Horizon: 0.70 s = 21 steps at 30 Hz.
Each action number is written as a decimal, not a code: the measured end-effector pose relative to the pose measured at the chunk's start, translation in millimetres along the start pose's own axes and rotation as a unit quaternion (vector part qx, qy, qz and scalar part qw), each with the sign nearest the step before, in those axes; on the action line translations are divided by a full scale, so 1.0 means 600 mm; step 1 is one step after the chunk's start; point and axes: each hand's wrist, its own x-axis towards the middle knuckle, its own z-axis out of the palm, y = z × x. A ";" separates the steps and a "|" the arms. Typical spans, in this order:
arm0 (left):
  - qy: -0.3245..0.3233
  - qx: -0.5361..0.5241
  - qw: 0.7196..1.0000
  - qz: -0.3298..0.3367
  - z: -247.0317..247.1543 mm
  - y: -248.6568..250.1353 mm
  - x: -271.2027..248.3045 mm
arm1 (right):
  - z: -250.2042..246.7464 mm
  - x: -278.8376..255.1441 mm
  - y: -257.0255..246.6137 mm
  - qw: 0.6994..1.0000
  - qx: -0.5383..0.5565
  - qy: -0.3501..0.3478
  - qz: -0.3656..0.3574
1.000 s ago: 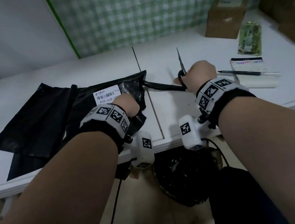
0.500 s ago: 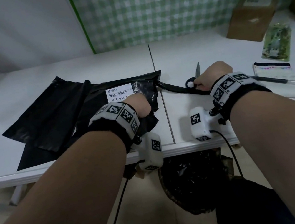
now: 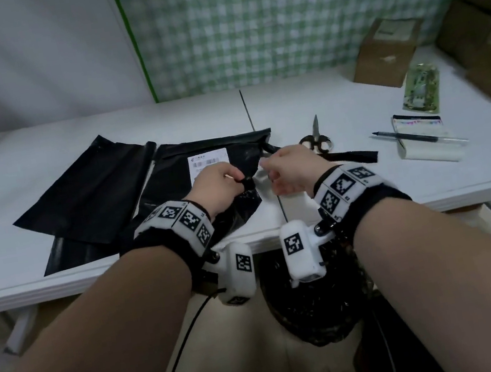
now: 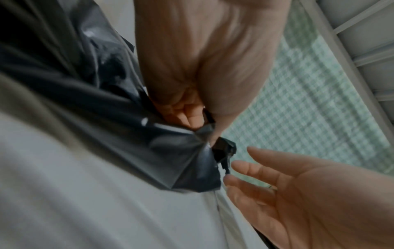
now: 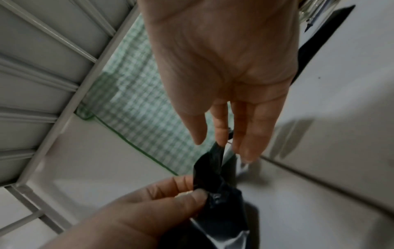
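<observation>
Head view first: the scissors (image 3: 316, 140) are down! A second ago the right hand (image 3: 289, 167) was working them at the bag's end. Now they lie on the table (image 3: 36, 149) just beyond that hand, a black cut strip (image 3: 350, 157) trailing beside them. The right hand comes across empty, fingers (image 4: 251, 168) straight and spread, tips brushing the cut edge of the black courier bag (image 3: 170, 192), which lies near the table's front edge. The left hand (image 3: 218, 187) pinches that same corner between thumb and fingers. Cutting looks finished, and the next job is probably pulling the mouth open.
</observation>
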 end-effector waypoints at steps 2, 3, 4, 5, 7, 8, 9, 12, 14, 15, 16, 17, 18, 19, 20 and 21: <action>-0.014 -0.029 0.999 0.010 -0.009 -0.007 -0.020 | 0.023 -0.015 0.005 1.000 0.016 -0.008 -0.006; -0.019 -0.041 0.999 0.015 -0.013 -0.011 -0.028 | 0.033 -0.021 0.007 0.999 0.032 -0.014 -0.006; -0.021 -0.050 0.998 0.019 -0.016 -0.016 -0.035 | 0.041 -0.027 0.008 0.999 0.050 -0.018 -0.004; -0.021 -0.055 0.998 0.024 -0.019 -0.019 -0.041 | 0.048 -0.032 0.010 0.997 0.069 -0.018 -0.004; -0.019 -0.058 0.998 0.029 -0.025 -0.023 -0.050 | 0.060 -0.040 0.014 0.994 0.105 -0.007 -0.002; -0.020 -0.061 0.998 0.028 -0.028 -0.024 -0.055 | 0.065 -0.044 0.015 0.992 0.123 -0.002 0.003; -0.021 -0.066 0.997 0.027 -0.031 -0.024 -0.059 | 0.070 -0.045 0.018 0.990 0.139 0.006 0.006; -0.010 -0.080 0.996 0.029 -0.037 -0.024 -0.066 | 0.080 -0.046 0.029 0.985 0.169 0.041 0.013; 0.013 -0.078 0.996 0.036 -0.042 -0.024 -0.066 | 0.084 -0.045 0.037 0.983 0.167 0.069 0.013; 0.024 -0.071 0.996 0.040 -0.044 -0.024 -0.064 | 0.085 -0.045 0.041 0.984 0.158 0.077 0.015; 0.031 -0.060 0.997 0.043 -0.046 -0.025 -0.063 | 0.086 -0.045 0.044 0.986 0.149 0.079 0.016; 0.033 -0.043 0.997 0.048 -0.049 -0.025 -0.062 | 0.087 -0.046 0.048 0.987 0.140 0.077 0.016; 0.033 -0.024 0.998 0.055 -0.050 -0.024 -0.062 | 0.088 -0.047 0.050 0.989 0.130 0.070 0.014; 0.037 -0.002 0.997 0.062 -0.052 -0.022 -0.062 | 0.089 -0.048 0.053 0.991 0.116 0.062 0.011; 0.049 0.027 0.996 0.067 -0.054 -0.020 -0.063 | 0.091 -0.048 0.055 0.993 0.102 0.053 0.009; 0.067 0.059 0.993 0.072 -0.056 -0.017 -0.063 | 0.093 -0.047 0.056 0.995 0.089 0.047 0.008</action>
